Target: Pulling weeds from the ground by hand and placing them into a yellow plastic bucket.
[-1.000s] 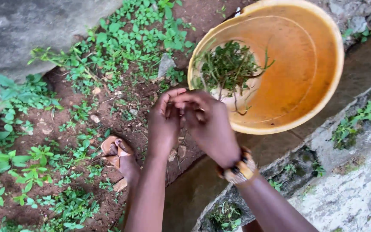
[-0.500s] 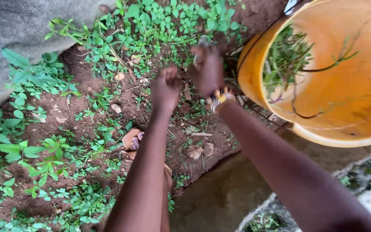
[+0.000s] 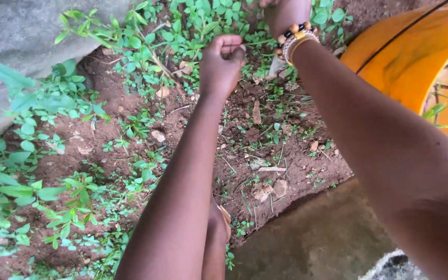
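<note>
My left hand point(image 3: 221, 62) is curled shut above the red-brown soil, its fingertips pinched on a thin green stem point(image 3: 260, 42) that runs right toward my other wrist. My right hand point(image 3: 286, 13) reaches into the low green weeds point(image 3: 193, 26) at the top edge. Most of it is cut off by the frame, so its fingers are hidden. Beaded bracelets point(image 3: 297, 36) circle that wrist. An orange plastic basin point(image 3: 400, 52) stands at the right, just beyond my right forearm. Only its outer wall and rim show.
A grey rock point(image 3: 22, 46) fills the upper left. Leafy weeds point(image 3: 37, 192) spread over the soil on the left. A wet concrete channel point(image 3: 317, 243) runs along the bottom right. My sandalled foot point(image 3: 221, 220) shows under my left forearm.
The view has swung left and down, so the basin slid to the right edge. Both hands moved away from the basin and out over the weeds, the right one reaching farther.
</note>
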